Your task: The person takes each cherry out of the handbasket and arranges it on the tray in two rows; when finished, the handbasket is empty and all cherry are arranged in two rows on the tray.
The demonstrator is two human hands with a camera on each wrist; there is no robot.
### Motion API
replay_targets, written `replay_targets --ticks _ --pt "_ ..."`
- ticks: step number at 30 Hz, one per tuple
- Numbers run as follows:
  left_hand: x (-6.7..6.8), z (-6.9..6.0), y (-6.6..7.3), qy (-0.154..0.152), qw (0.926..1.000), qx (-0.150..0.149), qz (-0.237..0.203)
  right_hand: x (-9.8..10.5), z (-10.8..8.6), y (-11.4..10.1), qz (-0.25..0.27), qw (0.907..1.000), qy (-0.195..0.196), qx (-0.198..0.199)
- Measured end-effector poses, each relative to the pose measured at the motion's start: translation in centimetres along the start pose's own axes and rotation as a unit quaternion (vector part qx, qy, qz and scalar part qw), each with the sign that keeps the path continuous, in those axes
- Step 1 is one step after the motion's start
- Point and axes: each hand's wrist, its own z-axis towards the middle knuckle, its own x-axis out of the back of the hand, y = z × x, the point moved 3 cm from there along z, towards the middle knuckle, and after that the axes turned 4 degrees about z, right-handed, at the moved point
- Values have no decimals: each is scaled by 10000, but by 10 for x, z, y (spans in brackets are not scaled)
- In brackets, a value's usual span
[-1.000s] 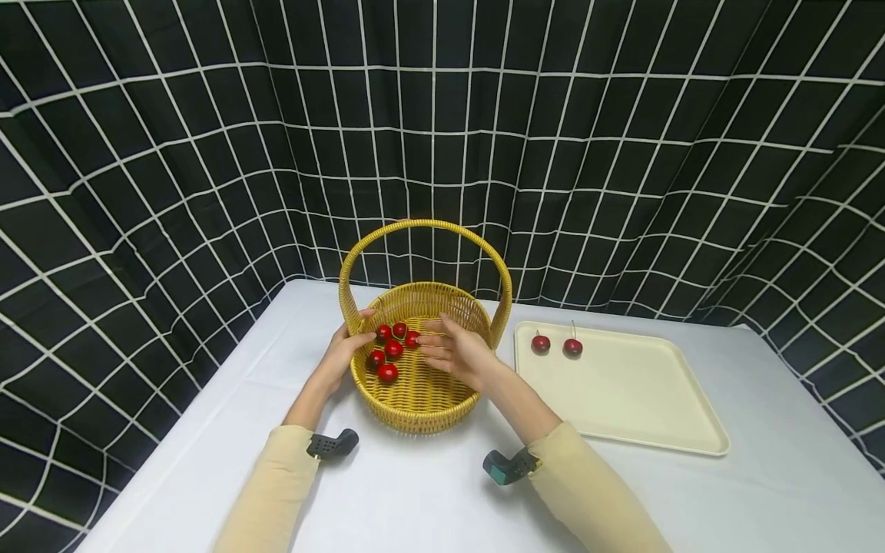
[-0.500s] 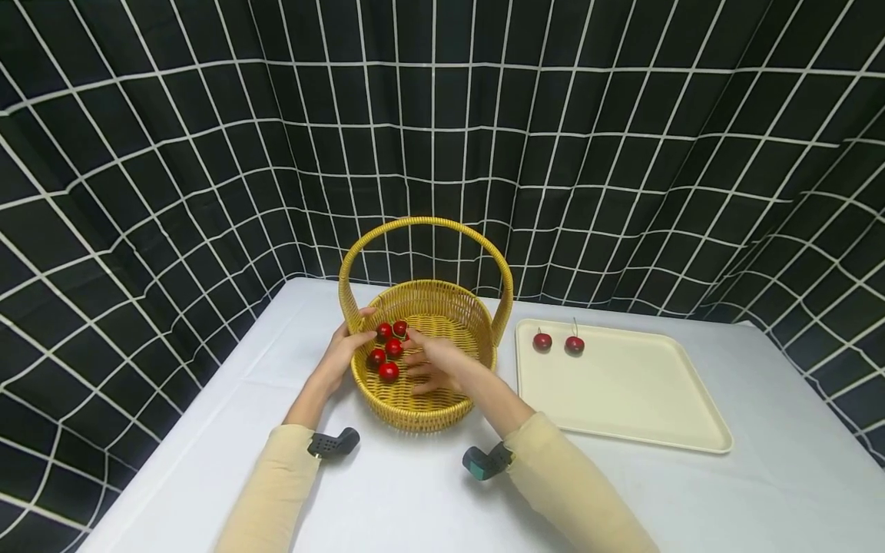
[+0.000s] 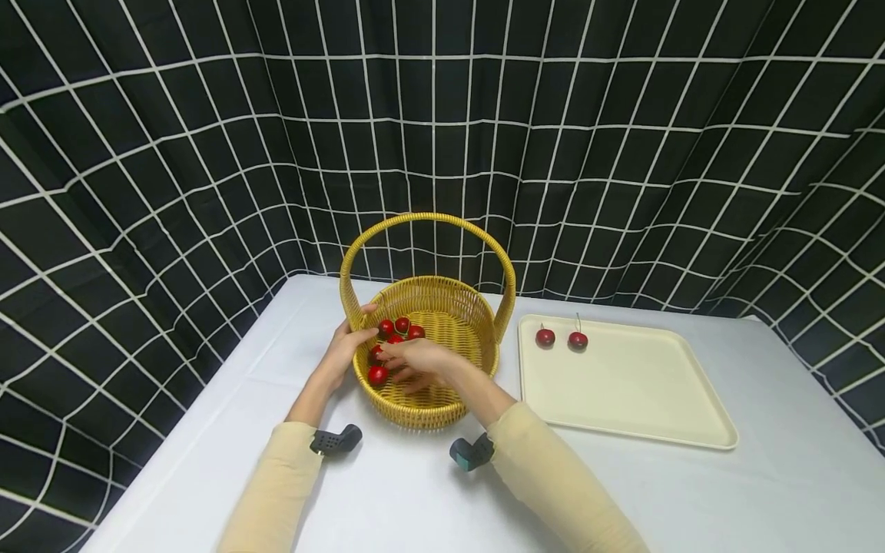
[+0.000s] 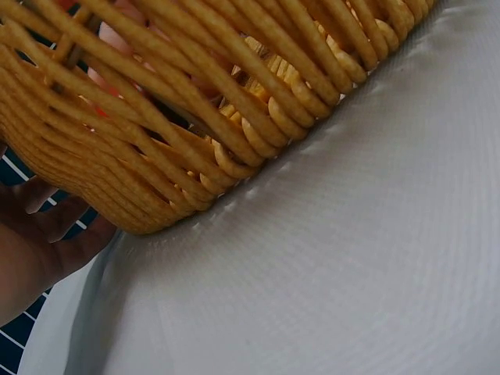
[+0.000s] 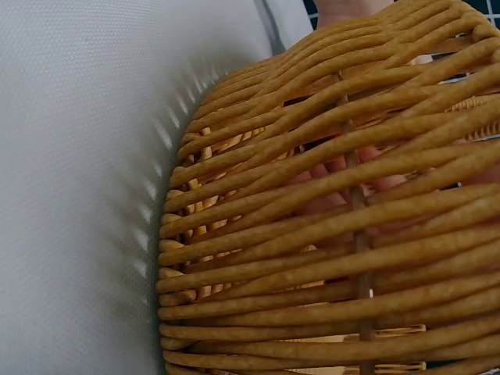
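A yellow woven basket (image 3: 419,418) with a tall arched handle stands on the table. My left hand (image 3: 337,356) holds its left side, thumb over the rim and fingers along the outer wall; in the left wrist view that hand (image 4: 39,242) lies against the weave (image 4: 133,176). Several red cherries (image 3: 377,375) sit in the left part of the basket. Inside it, my right hand (image 3: 425,359) reaches over them with loosely bent fingers, its fingertips at the cherries and partly covering them. Through the basket wall (image 5: 328,258) in the right wrist view, the fingers are mostly hidden.
To the right of the basket lies a cream tray (image 3: 625,384). Two dark red cherries with stems, one to the left (image 3: 545,337) and one beside it (image 3: 578,340), rest near its back left corner. A white cloth (image 3: 408,491) covers the table; a black gridded curtain (image 3: 442,100) surrounds it.
My right hand has moved left inside the basket, over the cherries. The front cherry has shifted slightly left. My left hand stays at the basket's side.
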Motion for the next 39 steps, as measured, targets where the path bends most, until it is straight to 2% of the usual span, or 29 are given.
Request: replay_targets --ticks 4,7,17,23,28,34,39 --pt "0 0 2 -18 10000 -54 -33 -4 -1 1 55 9991 -411 14" --pt "0 -1 2 -34 10000 -61 -42 -6 -1 2 129 9985 -537 34" --pt "0 0 -1 3 10000 15 -42 -6 -1 3 193 9973 -610 347" --pt "0 0 0 -39 10000 21 -8 -6 0 0 329 9968 -527 500" --pt "0 0 1 -50 10000 -38 16 -6 -1 -1 426 9964 -537 489" --pt "0 0 0 -50 10000 -23 -81 -8 -2 -1 488 9952 -747 402" --pt "0 1 -1 -51 10000 -35 -75 -8 -5 2 224 9967 -730 291"
